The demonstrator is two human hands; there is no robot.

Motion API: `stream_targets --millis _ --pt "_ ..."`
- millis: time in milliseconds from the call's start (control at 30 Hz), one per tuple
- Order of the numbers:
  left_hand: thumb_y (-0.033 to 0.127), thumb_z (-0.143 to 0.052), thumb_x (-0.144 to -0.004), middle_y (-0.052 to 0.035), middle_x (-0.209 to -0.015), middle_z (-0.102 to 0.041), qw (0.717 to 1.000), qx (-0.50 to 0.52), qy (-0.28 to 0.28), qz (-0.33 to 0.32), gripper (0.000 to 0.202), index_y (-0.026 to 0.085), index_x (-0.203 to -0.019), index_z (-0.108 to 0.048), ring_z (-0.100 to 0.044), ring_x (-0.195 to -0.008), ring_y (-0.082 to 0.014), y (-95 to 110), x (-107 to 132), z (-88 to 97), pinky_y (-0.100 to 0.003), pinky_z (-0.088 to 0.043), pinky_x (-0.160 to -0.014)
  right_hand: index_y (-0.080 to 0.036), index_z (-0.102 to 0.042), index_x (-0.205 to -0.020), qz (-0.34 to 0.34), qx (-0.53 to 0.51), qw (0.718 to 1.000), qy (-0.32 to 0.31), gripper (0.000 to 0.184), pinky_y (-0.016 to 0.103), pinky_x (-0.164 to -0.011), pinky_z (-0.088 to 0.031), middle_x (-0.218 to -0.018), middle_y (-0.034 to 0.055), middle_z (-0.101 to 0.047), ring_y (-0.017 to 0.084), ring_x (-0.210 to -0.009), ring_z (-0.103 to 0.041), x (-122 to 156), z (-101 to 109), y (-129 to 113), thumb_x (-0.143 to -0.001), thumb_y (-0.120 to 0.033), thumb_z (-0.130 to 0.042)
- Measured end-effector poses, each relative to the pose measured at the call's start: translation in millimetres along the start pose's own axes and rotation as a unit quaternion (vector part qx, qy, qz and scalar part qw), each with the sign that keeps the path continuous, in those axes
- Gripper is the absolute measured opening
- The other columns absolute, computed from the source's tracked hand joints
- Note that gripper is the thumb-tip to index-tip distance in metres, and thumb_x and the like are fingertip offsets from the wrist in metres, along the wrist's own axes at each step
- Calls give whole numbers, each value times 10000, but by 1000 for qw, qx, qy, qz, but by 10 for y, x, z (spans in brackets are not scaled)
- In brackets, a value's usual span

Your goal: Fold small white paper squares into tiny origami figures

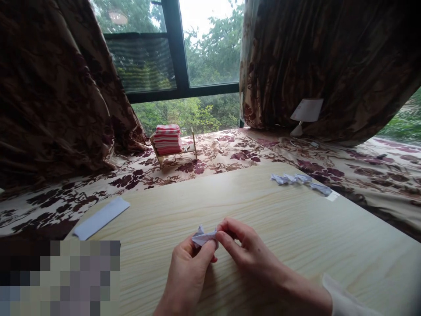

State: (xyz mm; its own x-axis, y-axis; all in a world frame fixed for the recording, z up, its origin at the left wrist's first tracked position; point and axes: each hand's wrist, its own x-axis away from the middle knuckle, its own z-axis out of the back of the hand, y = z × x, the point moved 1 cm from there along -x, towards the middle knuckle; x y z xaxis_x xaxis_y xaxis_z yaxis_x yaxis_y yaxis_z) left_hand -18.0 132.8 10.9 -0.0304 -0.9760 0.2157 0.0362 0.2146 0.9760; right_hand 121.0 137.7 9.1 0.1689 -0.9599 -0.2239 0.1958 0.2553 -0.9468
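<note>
Just above the wooden tabletop [171,210], a small piece of folded white paper [204,237] is held between my two hands. My left hand [192,263] grips it from below, thumb pressed along its side. The thumb and forefinger of my right hand [240,241] pinch its right end. One pointed flap of the paper sticks up at the left. Toward the far right of the table several similar folded paper pieces [291,178] lie in a row.
A flat white paper strip [102,217] lies at the table's left edge. Beyond, on floral cloth, stand a small rack [194,147] with stacked pink-and-white striped cloths [167,139] and a white lamp [307,110]. A white patch [332,196] marks the right edge.
</note>
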Motion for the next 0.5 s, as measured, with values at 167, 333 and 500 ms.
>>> stream_targets --millis 167,333,500 --pt "341 -673 -697 -23 -680 -646 1000 -21 -15 -4 220 139 -782 -693 -535 -672 -159 36 19 -13 -241 -429 -633 -173 -522 -677 -45 -42 998 -17 259 223 -571 -388 -630 -21 -506 113 -612 -466 -25 -3 -10 -856 -351 -468" --pt "310 -660 -718 -10 -691 -623 998 -16 -53 -14 169 145 -758 -653 -513 -694 -148 69 33 -72 -228 -416 -640 -169 -508 -673 -41 -22 999 -5 205 229 -555 -381 -618 -21 -505 115 -597 -465 5 -1 -45 -819 -312 -500" --pt "281 -657 -703 2 -655 -585 998 38 -43 3 140 146 -705 -622 -473 -654 -128 64 43 -80 -230 -391 -635 -179 -487 -633 -57 -19 998 -4 252 220 -563 -362 -601 -34 -456 110 -601 -445 14 46 -46 -851 -293 -435"
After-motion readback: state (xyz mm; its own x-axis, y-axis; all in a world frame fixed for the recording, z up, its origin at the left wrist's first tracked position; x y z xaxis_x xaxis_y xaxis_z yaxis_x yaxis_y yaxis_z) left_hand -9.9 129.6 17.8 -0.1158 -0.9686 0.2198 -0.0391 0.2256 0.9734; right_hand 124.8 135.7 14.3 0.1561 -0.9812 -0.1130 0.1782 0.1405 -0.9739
